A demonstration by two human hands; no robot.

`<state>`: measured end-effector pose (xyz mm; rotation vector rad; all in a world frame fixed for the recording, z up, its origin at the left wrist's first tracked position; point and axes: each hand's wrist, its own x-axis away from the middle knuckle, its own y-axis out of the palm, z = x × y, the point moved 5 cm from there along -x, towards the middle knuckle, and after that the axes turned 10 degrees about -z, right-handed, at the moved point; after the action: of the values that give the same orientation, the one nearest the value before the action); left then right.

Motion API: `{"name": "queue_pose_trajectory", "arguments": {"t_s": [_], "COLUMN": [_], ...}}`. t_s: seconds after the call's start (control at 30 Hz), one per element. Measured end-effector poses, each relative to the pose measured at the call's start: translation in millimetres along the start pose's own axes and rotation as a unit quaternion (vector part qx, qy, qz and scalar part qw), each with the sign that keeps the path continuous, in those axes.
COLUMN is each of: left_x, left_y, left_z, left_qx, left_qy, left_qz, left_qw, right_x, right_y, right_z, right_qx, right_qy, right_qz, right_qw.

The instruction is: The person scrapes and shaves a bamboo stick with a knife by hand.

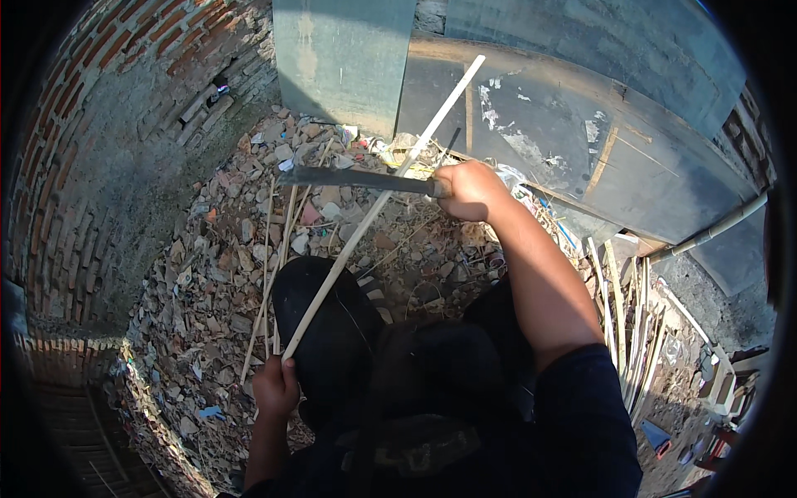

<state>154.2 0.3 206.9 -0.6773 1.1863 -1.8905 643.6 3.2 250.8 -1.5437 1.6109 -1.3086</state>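
Observation:
A long pale bamboo strip (374, 216) slants from the lower left up toward the panels, passing over my dark-clad left knee. My left hand (275, 387) is closed round its near end. In my right hand (470, 192) is the handle of a machete (357, 178), its dark blade pointing left. The blade lies across the bamboo strip at about its upper middle; whether the edge touches it I cannot tell. Several thinner bamboo strips (274, 274) lie on the rubble beyond my left knee.
Broken brick and stone rubble (207, 274) covers the ground. A curved brick wall (75, 183) rises at the left. Grey-blue panels (531, 108) stand ahead. At the right lies a bundle of bamboo strips (635, 324), with a handsaw (655, 436) near it.

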Motion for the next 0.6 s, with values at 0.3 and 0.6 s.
{"name": "queue_pose_trajectory", "arguments": {"t_s": [0.3,0.6], "left_x": [5,9], "left_y": [-12,-13], "left_z": [2,-1], "left_qx": [-0.026,-0.056], "left_qy": [-0.027,-0.016], "left_qz": [-0.023,0.001], "left_qw": [0.999,0.998], "right_x": [12,9], "right_y": [-14,-19], "right_z": [7,89], "right_qx": [-0.025,-0.126], "right_qy": [0.062,0.192], "right_qz": [0.069,0.148], "right_qw": [0.995,0.962]}}
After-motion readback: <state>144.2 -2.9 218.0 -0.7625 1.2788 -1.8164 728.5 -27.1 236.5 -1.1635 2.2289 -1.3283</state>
